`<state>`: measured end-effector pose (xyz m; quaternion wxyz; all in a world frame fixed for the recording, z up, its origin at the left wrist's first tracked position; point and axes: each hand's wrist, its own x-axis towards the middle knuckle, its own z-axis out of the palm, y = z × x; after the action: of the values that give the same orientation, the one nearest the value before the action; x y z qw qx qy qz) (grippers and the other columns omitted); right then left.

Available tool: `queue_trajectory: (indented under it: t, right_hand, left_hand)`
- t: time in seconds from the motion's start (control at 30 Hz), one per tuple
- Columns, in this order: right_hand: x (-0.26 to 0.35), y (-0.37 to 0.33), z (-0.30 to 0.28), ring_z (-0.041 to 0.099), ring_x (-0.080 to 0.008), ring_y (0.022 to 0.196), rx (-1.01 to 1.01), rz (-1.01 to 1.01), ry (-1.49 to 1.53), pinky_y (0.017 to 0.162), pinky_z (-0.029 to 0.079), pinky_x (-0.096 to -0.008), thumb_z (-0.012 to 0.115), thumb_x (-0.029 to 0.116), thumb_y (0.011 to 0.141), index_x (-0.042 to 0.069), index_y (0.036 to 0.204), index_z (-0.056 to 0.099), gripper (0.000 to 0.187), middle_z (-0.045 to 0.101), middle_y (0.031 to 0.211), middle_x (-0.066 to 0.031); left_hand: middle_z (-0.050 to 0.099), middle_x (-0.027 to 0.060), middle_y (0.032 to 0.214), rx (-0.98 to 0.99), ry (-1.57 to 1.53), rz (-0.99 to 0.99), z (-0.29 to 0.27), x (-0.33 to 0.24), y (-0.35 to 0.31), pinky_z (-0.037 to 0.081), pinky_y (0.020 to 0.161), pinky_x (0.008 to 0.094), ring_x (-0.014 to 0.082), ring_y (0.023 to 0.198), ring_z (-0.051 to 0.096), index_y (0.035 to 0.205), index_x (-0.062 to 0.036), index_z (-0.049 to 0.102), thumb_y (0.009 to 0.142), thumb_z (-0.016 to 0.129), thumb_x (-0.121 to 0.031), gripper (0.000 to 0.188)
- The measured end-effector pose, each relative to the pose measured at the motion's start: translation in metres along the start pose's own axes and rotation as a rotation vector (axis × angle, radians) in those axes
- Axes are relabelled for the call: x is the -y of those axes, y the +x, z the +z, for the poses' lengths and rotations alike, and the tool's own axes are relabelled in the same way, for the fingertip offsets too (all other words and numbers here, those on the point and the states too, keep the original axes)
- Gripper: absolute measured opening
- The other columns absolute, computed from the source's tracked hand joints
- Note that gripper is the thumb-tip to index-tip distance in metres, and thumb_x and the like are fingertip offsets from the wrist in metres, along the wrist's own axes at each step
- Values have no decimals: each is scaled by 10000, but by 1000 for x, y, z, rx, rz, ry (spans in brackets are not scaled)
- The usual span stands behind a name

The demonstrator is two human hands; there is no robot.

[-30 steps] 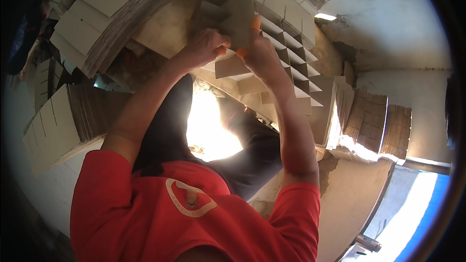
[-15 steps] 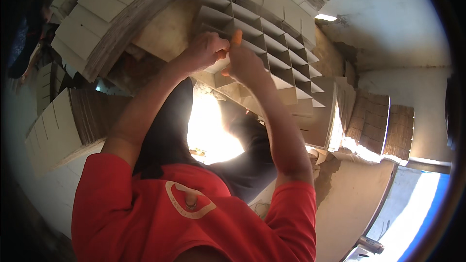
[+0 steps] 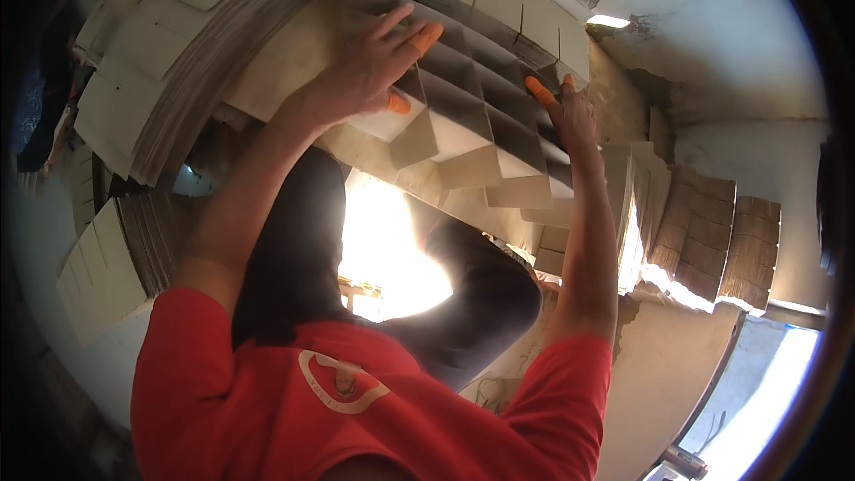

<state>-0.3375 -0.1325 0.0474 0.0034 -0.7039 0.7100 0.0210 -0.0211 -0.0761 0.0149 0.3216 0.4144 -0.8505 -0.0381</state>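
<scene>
A cardboard divider grid (image 3: 463, 135) of crossed, slotted strips lies tilted in front of me, its cells standing open. My left hand (image 3: 378, 62) is over the grid's left end with its fingers spread, and its thumb and one finger wear orange finger covers. At the grid's right end is my right hand (image 3: 577, 116), fingers apart and resting on or just above the strips' edges. Orange covers show on two of its digits as well. Whether either hand presses on the cardboard I cannot tell.
Behind the grid lie slotted cardboard strips (image 3: 499, 2). Long stacks of strips (image 3: 191, 13) fill the upper left, with another stack (image 3: 102, 254) at lower left. Bundled cardboard (image 3: 699, 232) stands at right by the wall. Bright light glares between my legs.
My hands were close together at the grid's left part; now they are apart, the right one having moved to the right end. The left fingers have spread, and the grid's cells look wider and skewed.
</scene>
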Motion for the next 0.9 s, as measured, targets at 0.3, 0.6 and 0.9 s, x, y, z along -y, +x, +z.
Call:
queue_trajectory:
  t: [0.3, 0.6, 0.9]
  right_hand:
    - [43, -75, 23, 614, -425, 698, 60, -302, 281, 623, 463, -482, 694, 225, 779, -29, 861, 588, 287, 617, 710, -240]
    - [32, -123, -43, 622, -341, 922, -408, -327, 59, 722, 479, -440, 660, 135, 826, 71, 1151, 570, 343, 639, 1011, -168]
    - [-86, -180, -47, 450, -357, 1232, -816, -113, -268, 1021, 350, -485, 582, 239, 915, 5, 1310, 467, 474, 509, 1280, -185]
  left_hand:
    - [625, 108, 1056, 453, -21, -87, 15, 32, 58, 421, 906, 394, 292, 1125, 508, 1056, -44, 652, 679, 734, -135, 397]
    - [592, 116, 965, 374, 197, 182, -77, -46, 61, 461, 786, 379, 258, 927, 537, 905, -25, 641, 728, 643, -71, 183]
    - [580, 89, 1167, -172, 1034, -308, -161, 26, -13, 485, 850, 382, 255, 1042, 534, 1146, -1, 595, 769, 606, -41, 379]
